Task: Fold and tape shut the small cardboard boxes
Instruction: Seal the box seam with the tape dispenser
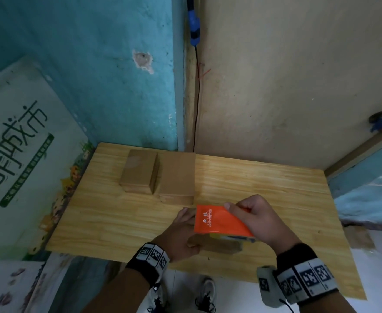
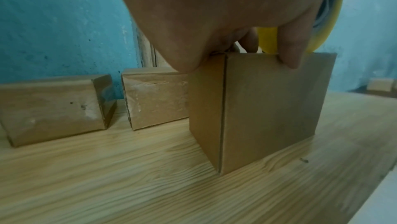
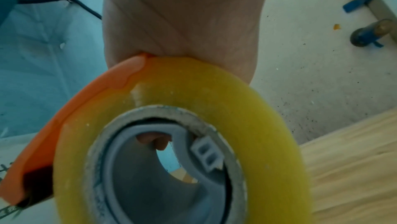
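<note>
Orange tape dispenser point(image 1: 221, 222) is carrying white print on its top face: two Chinese characters, then "YA LONG" beneath; a smaller third line is too blurred to read. Green-and-white printed sheet point(image 1: 27, 141) is leaning beyond the table's left edge, showing large Chinese characters with a green banner below them, the banner text too small to read.

Right hand point(image 1: 260, 220) is gripping the dispenser, thumb on the orange cover. Left hand point(image 1: 183, 231) is holding the cardboard box point(image 1: 219, 245) from above, near the middle of the table's point(image 1: 99, 222) front edge.

Head view: the box is mostly hidden under the dispenser and the hands. Two closed boxes are sitting side by side at the table's far-left corner, a left one point(image 1: 139, 170) and a right one point(image 1: 177, 177).

Left wrist view is showing what the head view does not: the box point(image 2: 268, 109) standing upright on the wood, fingertips point(image 2: 290, 56) hooked over its top edge, the yellow tape roll point(image 2: 324, 15) just above it.

Right wrist view only: the yellow tape roll point(image 3: 193, 92) on its grey hub point(image 3: 150, 168) inside the orange cover point(image 3: 71, 112), fingertips showing through the core.
</note>
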`<state>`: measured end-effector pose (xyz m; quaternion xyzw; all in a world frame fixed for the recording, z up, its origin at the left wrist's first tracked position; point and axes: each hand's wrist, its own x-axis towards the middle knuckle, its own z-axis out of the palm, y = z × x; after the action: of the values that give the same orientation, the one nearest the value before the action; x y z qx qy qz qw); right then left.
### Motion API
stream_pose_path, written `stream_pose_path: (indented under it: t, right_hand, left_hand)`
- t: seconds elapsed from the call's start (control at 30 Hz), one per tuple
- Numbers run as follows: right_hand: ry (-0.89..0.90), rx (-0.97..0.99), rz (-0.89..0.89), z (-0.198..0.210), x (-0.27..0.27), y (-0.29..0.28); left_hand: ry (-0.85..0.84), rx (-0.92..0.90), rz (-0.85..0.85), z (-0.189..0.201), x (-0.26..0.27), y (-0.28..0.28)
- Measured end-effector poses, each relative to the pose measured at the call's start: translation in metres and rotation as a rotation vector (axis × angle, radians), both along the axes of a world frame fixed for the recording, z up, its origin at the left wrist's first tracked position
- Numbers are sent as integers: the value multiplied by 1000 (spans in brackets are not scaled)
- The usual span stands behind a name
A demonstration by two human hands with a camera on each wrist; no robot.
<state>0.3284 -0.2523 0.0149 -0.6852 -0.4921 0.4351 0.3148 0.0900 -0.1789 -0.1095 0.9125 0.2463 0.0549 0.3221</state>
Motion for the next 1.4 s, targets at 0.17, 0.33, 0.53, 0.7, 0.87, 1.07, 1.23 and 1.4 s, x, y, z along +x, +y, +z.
stream_pose_path:
  t: [0.17, 0.33, 0.53, 0.7, 0.87, 1.07, 1.23, 1.4]
  right_hand:
    - [33, 28, -47, -1, -5, 1]
    - [-1, 12, -17, -3, -9, 5]
    - [-68, -5, 46, -9, -13, 7]
    - [-109, 2, 43, -7, -18, 10]
    - [-95, 6, 30, -3, -18, 11]
    - [-99, -18, 41, -1, -20, 10]
    - [-100, -4, 32, 2, -22, 8]
    - [-146, 3, 52, 0, -23, 7]
  left_hand:
    - [4, -8, -20, -1, 1, 2]
    - [-11, -156, 43, 9, 1, 0]
    - [-476, -808, 483, 42, 2, -2]
    - [-770, -1142, 777, 47, -8, 1]
    - [-754, -1369, 723, 54, -16, -3]
    - [-727, -1495, 756, 55, -21, -4]
    - [-721, -1500, 795, 57, -16, -8]
    - [-693, -1519, 832, 61, -19, -6]
